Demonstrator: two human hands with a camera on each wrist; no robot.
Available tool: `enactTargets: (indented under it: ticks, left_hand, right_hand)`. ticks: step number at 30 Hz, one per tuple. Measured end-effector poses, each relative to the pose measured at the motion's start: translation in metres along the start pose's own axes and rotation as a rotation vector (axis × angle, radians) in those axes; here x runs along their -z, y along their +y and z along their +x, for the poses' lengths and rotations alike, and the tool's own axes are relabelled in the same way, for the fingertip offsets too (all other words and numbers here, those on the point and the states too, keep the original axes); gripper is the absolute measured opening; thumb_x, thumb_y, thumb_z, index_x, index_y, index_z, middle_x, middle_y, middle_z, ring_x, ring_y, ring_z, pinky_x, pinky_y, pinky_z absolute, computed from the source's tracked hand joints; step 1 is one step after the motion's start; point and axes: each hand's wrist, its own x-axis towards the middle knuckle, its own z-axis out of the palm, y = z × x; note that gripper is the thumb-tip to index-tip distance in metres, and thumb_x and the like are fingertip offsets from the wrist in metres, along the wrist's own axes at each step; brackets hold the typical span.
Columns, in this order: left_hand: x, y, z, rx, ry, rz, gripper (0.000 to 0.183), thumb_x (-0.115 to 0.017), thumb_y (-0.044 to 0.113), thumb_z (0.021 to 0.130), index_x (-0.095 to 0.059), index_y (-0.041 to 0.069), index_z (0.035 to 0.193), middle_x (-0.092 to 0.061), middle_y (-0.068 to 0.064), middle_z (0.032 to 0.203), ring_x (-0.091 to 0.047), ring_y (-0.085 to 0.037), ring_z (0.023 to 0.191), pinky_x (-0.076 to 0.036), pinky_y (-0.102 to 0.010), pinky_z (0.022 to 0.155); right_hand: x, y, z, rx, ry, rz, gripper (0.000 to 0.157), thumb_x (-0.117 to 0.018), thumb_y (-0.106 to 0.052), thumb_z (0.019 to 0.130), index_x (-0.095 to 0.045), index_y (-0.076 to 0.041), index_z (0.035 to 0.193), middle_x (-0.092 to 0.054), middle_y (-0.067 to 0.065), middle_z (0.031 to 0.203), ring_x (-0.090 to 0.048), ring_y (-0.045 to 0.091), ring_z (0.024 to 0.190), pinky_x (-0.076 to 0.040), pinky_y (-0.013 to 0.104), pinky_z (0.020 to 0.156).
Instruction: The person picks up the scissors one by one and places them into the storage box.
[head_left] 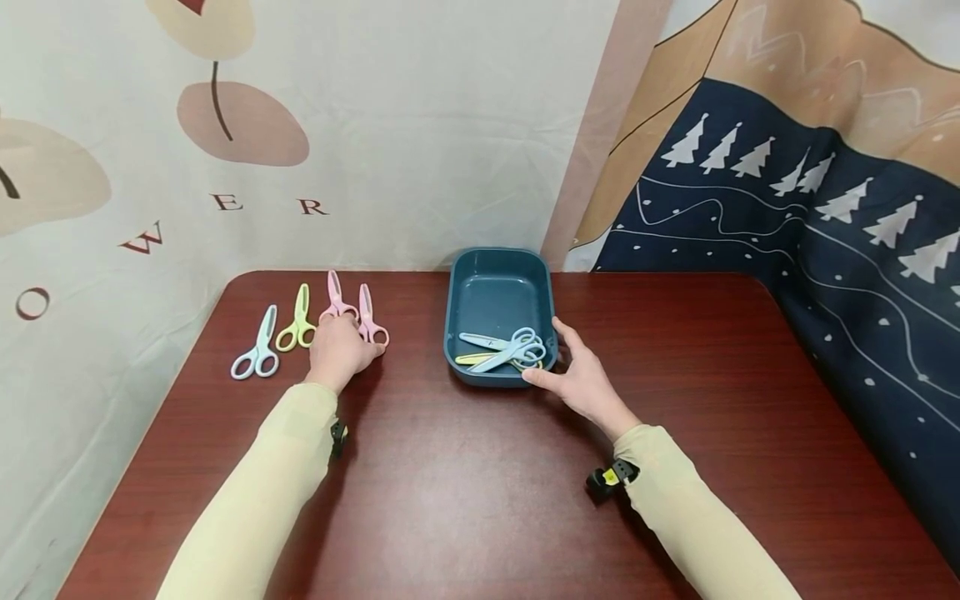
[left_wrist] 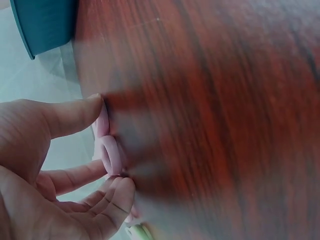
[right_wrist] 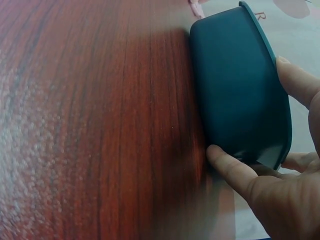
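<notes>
One dark red table (head_left: 465,500) spreads across my head feed, a teal tray (head_left: 497,292) at its twelve o'clock. I have the right hand (head_left: 587,385) gripping the tray's four-o'clock corner, thumb and fingers curved. At ten o'clock the left hand (head_left: 340,354) pinches at the pink scissors (head_left: 366,317) by their handles; one pair or both, I cannot tell. Toward nine lie green scissors (head_left: 300,317) and light-blue scissors (head_left: 262,340). Two blue pairs (head_left: 516,347) overlap yellow scissors (head_left: 469,360) at the tray's six-o'clock end.
</notes>
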Motion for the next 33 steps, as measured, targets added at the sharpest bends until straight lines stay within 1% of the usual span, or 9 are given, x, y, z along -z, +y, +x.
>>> enactTargets:
  ticks: [6, 9, 13, 17, 21, 24, 29, 33]
  left_hand:
    - [0.0020, 0.0008, -0.0005, -0.003, -0.003, -0.018, 0.049, -0.084, 0.029, 0.082, -0.061, -0.007, 0.107, -0.060, -0.030, 0.103, -0.050, -0.047, 0.115, -0.048, -0.059, 0.091]
    - [0.0020, 0.0014, -0.0008, 0.001, -0.006, -0.027, 0.049, -0.084, 0.027, 0.081, -0.058, -0.004, 0.107, -0.060, -0.028, 0.101, -0.050, -0.047, 0.115, -0.047, -0.058, 0.091]
    - [0.0005, 0.0019, -0.0011, 0.002, -0.004, -0.045, 0.050, -0.085, 0.025, 0.080, -0.056, -0.002, 0.110, -0.057, -0.026, 0.101, -0.049, -0.046, 0.115, -0.046, -0.059, 0.089]
    - [-0.0006, 0.0007, -0.0018, 0.001, 0.002, -0.067, 0.051, -0.085, 0.023, 0.080, -0.054, -0.001, 0.112, -0.056, -0.025, 0.102, -0.051, -0.047, 0.110, -0.047, -0.059, 0.085]
    - [-0.0030, -0.0020, -0.0017, -0.004, 0.021, -0.091, 0.050, -0.085, 0.021, 0.078, -0.054, 0.002, 0.112, -0.060, -0.023, 0.099, -0.056, -0.046, 0.102, -0.047, -0.057, 0.079]
    - [-0.0051, -0.0037, -0.0017, -0.019, 0.039, -0.113, 0.049, -0.086, 0.017, 0.076, -0.054, 0.003, 0.111, -0.064, -0.021, 0.095, -0.059, -0.045, 0.096, -0.048, -0.055, 0.077]
    - [-0.0071, -0.0042, -0.0020, -0.052, 0.071, -0.160, 0.047, -0.085, 0.009, 0.073, -0.054, 0.004, 0.108, -0.070, -0.019, 0.094, -0.061, -0.042, 0.094, -0.048, -0.053, 0.079]
    - [-0.0074, -0.0041, -0.0016, -0.075, 0.090, -0.185, 0.043, -0.084, 0.005, 0.076, -0.054, 0.003, 0.106, -0.069, -0.019, 0.093, -0.061, -0.041, 0.094, -0.047, -0.052, 0.081]
  right_hand:
    - [0.0003, 0.0000, 0.0002, 0.002, -0.003, 0.010, 0.099, -0.085, -0.019, 0.087, -0.024, -0.006, 0.164, -0.045, 0.020, 0.156, -0.054, 0.039, 0.135, -0.046, 0.054, 0.110]
    - [0.0004, 0.0006, 0.0005, 0.006, -0.003, 0.013, 0.098, -0.084, -0.019, 0.087, -0.024, -0.005, 0.164, -0.045, 0.020, 0.156, -0.055, 0.039, 0.135, -0.046, 0.053, 0.110]
    - [0.0003, 0.0009, 0.0004, 0.005, -0.001, 0.017, 0.098, -0.084, -0.018, 0.087, -0.024, -0.005, 0.163, -0.045, 0.020, 0.155, -0.055, 0.039, 0.135, -0.046, 0.053, 0.110]
    - [-0.0002, 0.0010, 0.0003, 0.000, -0.001, 0.017, 0.099, -0.085, -0.019, 0.087, -0.024, -0.006, 0.163, -0.045, 0.020, 0.155, -0.055, 0.038, 0.135, -0.046, 0.053, 0.110]
    - [-0.0006, 0.0020, 0.0002, -0.002, 0.001, 0.009, 0.099, -0.085, -0.019, 0.086, -0.025, -0.006, 0.163, -0.045, 0.020, 0.156, -0.055, 0.038, 0.135, -0.046, 0.053, 0.110]
    - [-0.0007, 0.0025, 0.0001, -0.003, 0.004, 0.005, 0.099, -0.085, -0.020, 0.086, -0.025, -0.007, 0.163, -0.046, 0.020, 0.155, -0.055, 0.039, 0.135, -0.046, 0.053, 0.110]
    - [-0.0008, 0.0029, 0.0002, -0.006, 0.005, 0.002, 0.099, -0.085, -0.020, 0.086, -0.025, -0.007, 0.163, -0.046, 0.020, 0.155, -0.054, 0.039, 0.136, -0.046, 0.053, 0.110]
    - [-0.0007, 0.0032, 0.0003, 0.000, 0.007, 0.002, 0.099, -0.085, -0.020, 0.086, -0.025, -0.007, 0.163, -0.046, 0.020, 0.155, -0.055, 0.039, 0.135, -0.046, 0.053, 0.110]
